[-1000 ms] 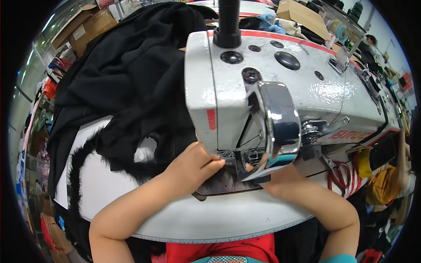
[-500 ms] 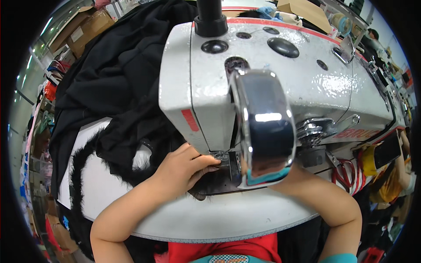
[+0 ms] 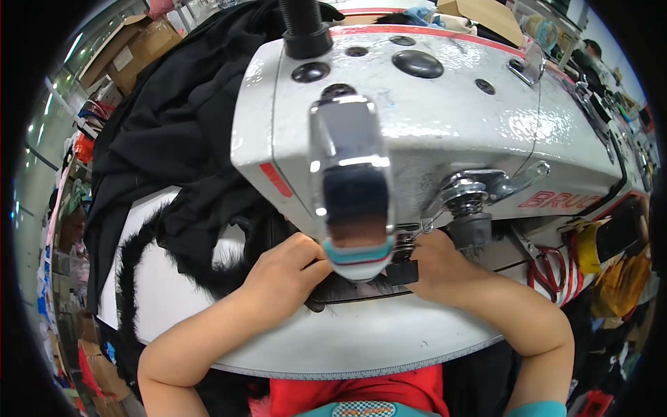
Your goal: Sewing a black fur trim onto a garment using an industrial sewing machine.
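A white sewing machine (image 3: pixel 445 118) with a shiny chrome guard (image 3: pixel 347 135) on its front stands over the work. My left hand (image 3: pixel 281 274) is closed at the needle area, its thumb and fingers bent over the edge of the black fabric (image 3: pixel 201 111). The tips of those fingers pass behind the guard. Past the guard, my right hand (image 3: pixel 441 267) lies low beside the tension knob (image 3: pixel 467 201); the machine head hides its fingers. Black furry trim (image 3: pixel 128 278) runs from the fabric and loops down across the left of the white table (image 3: pixel 361 340).
Red-handled scissors (image 3: pixel 549 271) lie at the right near a yellow and black object (image 3: pixel 590 254). Cardboard boxes (image 3: pixel 142 55) stand at the far left. Another person (image 3: pixel 594 62) is in the background at the far right.
The view has shifted, so the machine head and guard appear further left. More of my right hand shows beside the guard. My left hand stays by the needle area.
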A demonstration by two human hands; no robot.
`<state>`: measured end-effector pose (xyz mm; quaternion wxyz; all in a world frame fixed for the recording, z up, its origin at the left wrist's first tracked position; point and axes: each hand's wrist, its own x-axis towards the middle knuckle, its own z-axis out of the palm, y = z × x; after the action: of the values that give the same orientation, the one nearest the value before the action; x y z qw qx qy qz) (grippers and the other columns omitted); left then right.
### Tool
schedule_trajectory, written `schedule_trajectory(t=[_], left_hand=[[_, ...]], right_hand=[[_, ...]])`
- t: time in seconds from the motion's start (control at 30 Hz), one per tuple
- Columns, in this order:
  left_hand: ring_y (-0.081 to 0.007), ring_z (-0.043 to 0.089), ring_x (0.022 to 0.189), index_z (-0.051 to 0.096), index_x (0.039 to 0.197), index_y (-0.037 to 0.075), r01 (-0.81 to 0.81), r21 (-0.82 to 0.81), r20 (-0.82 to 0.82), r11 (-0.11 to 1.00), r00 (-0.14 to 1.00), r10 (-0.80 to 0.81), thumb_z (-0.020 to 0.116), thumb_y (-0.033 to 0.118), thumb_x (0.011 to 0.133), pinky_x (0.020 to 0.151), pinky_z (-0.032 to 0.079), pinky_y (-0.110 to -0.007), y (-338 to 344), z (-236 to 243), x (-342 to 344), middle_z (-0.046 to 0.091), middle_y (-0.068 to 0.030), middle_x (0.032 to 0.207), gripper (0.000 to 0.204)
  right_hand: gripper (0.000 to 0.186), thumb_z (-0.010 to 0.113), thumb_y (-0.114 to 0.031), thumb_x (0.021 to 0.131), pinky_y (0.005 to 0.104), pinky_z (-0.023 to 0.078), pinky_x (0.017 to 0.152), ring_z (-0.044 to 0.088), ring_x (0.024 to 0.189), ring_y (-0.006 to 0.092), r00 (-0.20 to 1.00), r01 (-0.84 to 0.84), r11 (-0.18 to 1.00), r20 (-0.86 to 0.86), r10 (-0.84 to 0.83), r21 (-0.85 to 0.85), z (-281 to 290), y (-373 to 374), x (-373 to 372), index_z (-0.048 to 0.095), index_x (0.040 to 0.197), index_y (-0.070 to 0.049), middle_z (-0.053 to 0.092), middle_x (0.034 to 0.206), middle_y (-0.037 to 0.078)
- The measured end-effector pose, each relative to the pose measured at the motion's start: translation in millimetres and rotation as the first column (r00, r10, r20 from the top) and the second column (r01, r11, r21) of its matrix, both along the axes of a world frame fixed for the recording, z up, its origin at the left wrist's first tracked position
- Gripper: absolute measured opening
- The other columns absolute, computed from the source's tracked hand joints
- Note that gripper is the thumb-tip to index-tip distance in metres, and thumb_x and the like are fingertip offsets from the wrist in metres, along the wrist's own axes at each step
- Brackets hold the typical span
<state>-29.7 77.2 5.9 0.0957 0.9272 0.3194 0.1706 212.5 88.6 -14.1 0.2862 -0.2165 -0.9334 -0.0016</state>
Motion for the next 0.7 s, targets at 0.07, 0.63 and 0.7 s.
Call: schedule_trajectory(t=[0.07, 0.63, 0.7], left_hand=[[-0.0258, 0.056, 0.071, 0.063, 0.095, 0.004, -0.055, 0.047, 0.083, 0.997, 0.995, 0.051, 0.062, 0.002, 0.07, 0.058, 0.046, -0.034, -4, -3, 2, 0.055, -0.0077, 0.078, 0.025], [-0.016, 0.053, 0.073, 0.059, 0.094, -0.003, 0.07, 0.291, -0.014, 0.954, 0.997, -0.069, 0.062, 0.004, 0.066, 0.057, 0.047, -0.023, 2, -5, 3, 0.052, -0.0065, 0.086, 0.029], [-0.0158, 0.052, 0.071, 0.059, 0.095, -0.004, 0.084, 0.279, -0.021, 0.957, 0.996, -0.081, 0.062, 0.003, 0.067, 0.056, 0.047, -0.023, 3, -4, 2, 0.052, -0.0064, 0.086, 0.029]], right_hand=[[0.009, 0.059, -0.011, 0.07, 0.0308, 0.046, 0.072, 0.055, 0.079, 0.0191, 1.0, 0.011, 1.0, -0.013, -0.011, 0.0, 1, -2, -1, 0.061, 0.074, -0.003, 0.057, 0.083, 0.007], [0.012, 0.057, -0.012, 0.072, 0.0332, 0.047, 0.066, 0.057, 0.077, 0.0206, 0.997, 0.056, 0.938, 0.062, -0.037, -0.343, 4, -1, 5, 0.062, 0.081, -0.007, 0.057, 0.079, 0.006], [0.011, 0.057, -0.012, 0.071, 0.0345, 0.047, 0.067, 0.057, 0.08, 0.0219, 0.997, 0.065, 0.938, 0.059, -0.047, -0.341, 2, 0, 9, 0.062, 0.08, -0.006, 0.057, 0.083, 0.007]])
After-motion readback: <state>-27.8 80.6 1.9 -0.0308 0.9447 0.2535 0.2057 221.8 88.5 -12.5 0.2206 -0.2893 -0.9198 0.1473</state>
